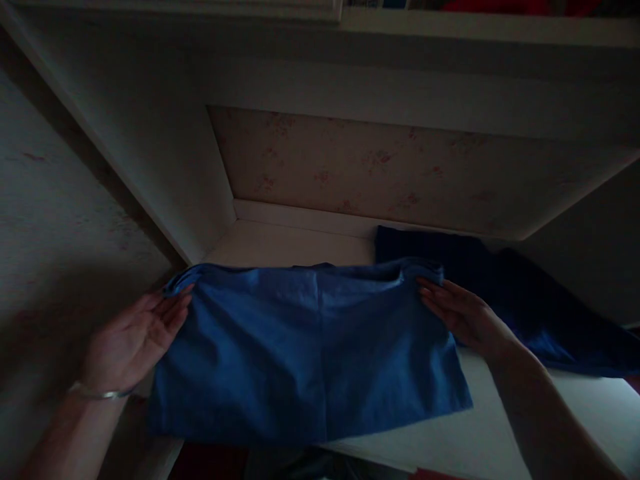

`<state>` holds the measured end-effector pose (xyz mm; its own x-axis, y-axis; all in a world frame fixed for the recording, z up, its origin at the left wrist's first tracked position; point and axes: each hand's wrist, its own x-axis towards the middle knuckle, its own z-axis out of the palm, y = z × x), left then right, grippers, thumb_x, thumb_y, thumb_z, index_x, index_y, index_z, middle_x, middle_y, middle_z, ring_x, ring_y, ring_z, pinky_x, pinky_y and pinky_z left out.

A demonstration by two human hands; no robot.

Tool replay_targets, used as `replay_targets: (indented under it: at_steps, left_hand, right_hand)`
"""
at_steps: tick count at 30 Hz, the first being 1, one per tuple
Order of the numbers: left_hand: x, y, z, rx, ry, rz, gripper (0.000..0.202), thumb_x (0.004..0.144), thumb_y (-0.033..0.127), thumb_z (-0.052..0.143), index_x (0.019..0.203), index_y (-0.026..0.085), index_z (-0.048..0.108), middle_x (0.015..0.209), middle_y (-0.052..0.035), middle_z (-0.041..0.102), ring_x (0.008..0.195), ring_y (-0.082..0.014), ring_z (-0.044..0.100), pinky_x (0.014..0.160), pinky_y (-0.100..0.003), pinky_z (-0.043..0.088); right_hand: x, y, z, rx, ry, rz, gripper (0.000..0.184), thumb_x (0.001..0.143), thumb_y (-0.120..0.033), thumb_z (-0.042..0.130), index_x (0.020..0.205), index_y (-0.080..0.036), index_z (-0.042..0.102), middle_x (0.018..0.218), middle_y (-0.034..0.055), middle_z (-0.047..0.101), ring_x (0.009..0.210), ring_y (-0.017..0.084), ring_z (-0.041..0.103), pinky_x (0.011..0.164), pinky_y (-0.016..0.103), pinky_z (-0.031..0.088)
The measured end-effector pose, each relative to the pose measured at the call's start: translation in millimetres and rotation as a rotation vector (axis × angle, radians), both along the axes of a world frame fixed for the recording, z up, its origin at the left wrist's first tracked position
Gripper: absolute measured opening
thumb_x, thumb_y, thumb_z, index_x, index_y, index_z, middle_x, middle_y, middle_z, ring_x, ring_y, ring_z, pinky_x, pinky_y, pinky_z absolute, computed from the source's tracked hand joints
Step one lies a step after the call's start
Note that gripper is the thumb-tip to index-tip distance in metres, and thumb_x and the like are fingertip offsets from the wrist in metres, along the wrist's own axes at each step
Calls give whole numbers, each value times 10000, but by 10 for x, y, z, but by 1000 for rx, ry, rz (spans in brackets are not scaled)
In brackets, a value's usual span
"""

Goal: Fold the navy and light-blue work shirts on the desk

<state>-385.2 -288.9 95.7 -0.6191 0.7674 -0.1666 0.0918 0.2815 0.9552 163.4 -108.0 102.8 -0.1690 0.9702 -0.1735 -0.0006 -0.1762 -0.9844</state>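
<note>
A blue skirt (310, 353) with a waistband and a straight seam down its middle is stretched out in front of me, its hem hanging down. At its left top corner, my left hand (133, 337) pinches the gathered waistband; a thin metal bangle circles that wrist. Layers of cloth at the opposite corner are gripped by my right hand (465, 313). The waistband sags slightly between both hands, and the cloth hides part of the surface behind it.
A dark blue garment (500, 287) lies on the white shelf (415, 443) at the right. Behind is a panel with a flower pattern (345, 163). A white upper ledge (450, 30) runs overhead, and a white side wall (165, 133) stands at left. Dark things show below.
</note>
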Motion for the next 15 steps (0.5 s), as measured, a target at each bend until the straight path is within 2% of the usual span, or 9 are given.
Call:
replay_targets:
  at_steps: [2,4,6,8,10,12,14,15]
  left_hand:
    - [-43,372,-9,18,-139,-57,534,893,463,398,1364,222,469,1333,-63,621,1142,-238,629,964,-413,541]
    - [-80,545,-143,-61,-112,-6,533,846,389,515,1338,190,468,1329,-117,614,1130,-247,636,990,-431,515]
    - [-79,493,-340,-162,-26,83,504,796,356,614,1259,175,528,1342,-143,593,1196,-280,592,1044,-464,460]
    - [-18,300,-502,-239,-39,133,420,774,346,664,1158,190,598,1339,-119,598,1241,-290,556,1072,-456,431]
    - [101,104,-561,-276,-200,136,337,770,331,685,1082,212,646,1259,-84,658,1172,-272,610,1005,-405,501]
    - [256,11,-513,-287,-439,96,310,753,308,717,1043,207,674,1146,-77,717,1060,-262,674,879,-364,575]
    - [417,45,-423,-333,-607,30,365,722,337,768,1043,183,686,1060,-95,747,978,-274,705,821,-369,596]
    - [495,97,-385,-364,-638,-7,417,711,372,784,1062,172,684,1038,-103,752,961,-279,711,828,-378,594]
  right_hand:
    - [-277,446,-41,-11,-35,50,575,752,-286,669,1302,-245,506,1341,100,592,1121,229,634,988,415,515]
    - [-429,760,-193,-28,-264,39,608,779,-279,641,1356,-201,467,1244,127,649,1028,253,673,929,454,540]
    - [-436,869,-397,-36,-514,-24,569,779,-289,653,1314,-143,527,1157,160,682,1004,299,672,928,496,523]
    - [-365,801,-566,-65,-639,-106,520,773,-347,682,1235,-125,596,1143,181,682,1040,332,652,949,504,500]
    - [-309,648,-638,-187,-585,-104,552,781,-477,681,1221,-152,609,1162,172,677,1043,324,654,922,465,523]
    - [-337,505,-623,-359,-380,-5,633,777,-589,657,1254,-179,582,1160,152,683,997,299,676,866,429,556]
    - [-463,426,-601,-459,-186,113,698,768,-608,665,1313,-194,526,1160,136,687,959,277,691,847,420,568]
    - [-554,413,-612,-450,-143,162,719,765,-581,683,1343,-197,494,1175,130,683,966,269,690,859,420,564]
